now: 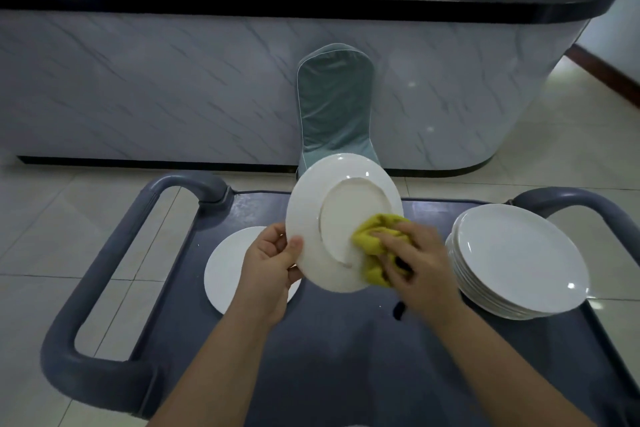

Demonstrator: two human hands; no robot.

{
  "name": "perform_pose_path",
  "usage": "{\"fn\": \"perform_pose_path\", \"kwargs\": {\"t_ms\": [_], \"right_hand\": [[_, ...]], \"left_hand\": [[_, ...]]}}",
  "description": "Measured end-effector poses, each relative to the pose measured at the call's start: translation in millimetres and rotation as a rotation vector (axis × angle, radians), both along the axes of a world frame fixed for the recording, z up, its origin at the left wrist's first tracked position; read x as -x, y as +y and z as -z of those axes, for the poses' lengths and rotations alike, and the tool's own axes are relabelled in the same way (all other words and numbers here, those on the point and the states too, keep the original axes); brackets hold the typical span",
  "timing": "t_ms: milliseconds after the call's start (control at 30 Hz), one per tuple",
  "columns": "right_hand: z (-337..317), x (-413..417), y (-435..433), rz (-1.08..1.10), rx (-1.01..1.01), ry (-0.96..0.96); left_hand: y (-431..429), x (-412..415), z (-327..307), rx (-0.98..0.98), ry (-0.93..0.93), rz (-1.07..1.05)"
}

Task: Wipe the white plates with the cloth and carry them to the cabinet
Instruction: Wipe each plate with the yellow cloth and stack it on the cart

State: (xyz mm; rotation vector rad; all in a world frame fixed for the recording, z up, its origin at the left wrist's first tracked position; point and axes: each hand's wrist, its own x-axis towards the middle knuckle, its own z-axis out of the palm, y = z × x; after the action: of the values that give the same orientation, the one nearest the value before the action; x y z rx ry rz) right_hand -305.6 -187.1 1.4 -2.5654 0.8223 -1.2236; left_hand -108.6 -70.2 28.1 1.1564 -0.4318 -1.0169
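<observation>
- My left hand (pixel 268 263) pinches the left rim of the white plate (pixel 341 218), held tilted over the cart (pixel 346 340), underside toward me.
- My right hand (pixel 415 263) has its fingers closed on the yellow cloth (pixel 372 246), pressed against the plate's lower right.
- Unwiped surface lies up and left of the cloth; I judge the stroke goes that way.
- The stack of plates (pixel 519 260) sits to the right, nearer my right hand; a single plate (pixel 225 270) lies left.

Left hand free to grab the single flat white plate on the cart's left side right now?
Probably not. The left hand is pinching the rim of the tilted white plate being wiped, and hangs right above the flat white plate. The path is clear, but the hand is occupied.
</observation>
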Motion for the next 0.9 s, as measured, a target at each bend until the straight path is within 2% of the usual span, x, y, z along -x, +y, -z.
{"fn": "perform_pose_path", "kwargs": {"t_ms": [133,200,267,367,433,467,533,600,767,900], "right_hand": [[-20,16,-49,0.300,-0.289,-0.184],[-43,-8,-60,0.286,-0.317,-0.228],[-52,-37,-42,0.133,-0.259,-0.166],[-37,-53,-1,-0.084,-0.043,0.031],[-33,-41,-13,-0.080,0.000,0.053],[-34,-34,-27,-0.020,-0.079,-0.008],[-35,-18,-53,0.149,-0.376,-0.221],[-27,-13,-60,0.237,-0.575,-0.302],[-2,-23,-35,0.057,-0.288,0.026],[2,2,-57,0.286,-0.444,-0.048]], "left_hand": [[3,8,-5,-0.005,-0.221,0.205],[-1,12,-6,-0.015,-0.332,0.247],[-6,17,-7,-0.029,-0.354,0.218],[-10,20,-1,-0.053,-0.313,0.160],[-8,20,2,-0.055,-0.275,0.162],[-6,20,3,-0.054,-0.246,0.154],[-5,20,6,-0.051,-0.208,0.132],[-7,23,10,-0.075,-0.176,0.119],[-14,31,25,-0.216,0.105,0.001],[-18,20,28,-0.208,0.329,-0.102]]}}
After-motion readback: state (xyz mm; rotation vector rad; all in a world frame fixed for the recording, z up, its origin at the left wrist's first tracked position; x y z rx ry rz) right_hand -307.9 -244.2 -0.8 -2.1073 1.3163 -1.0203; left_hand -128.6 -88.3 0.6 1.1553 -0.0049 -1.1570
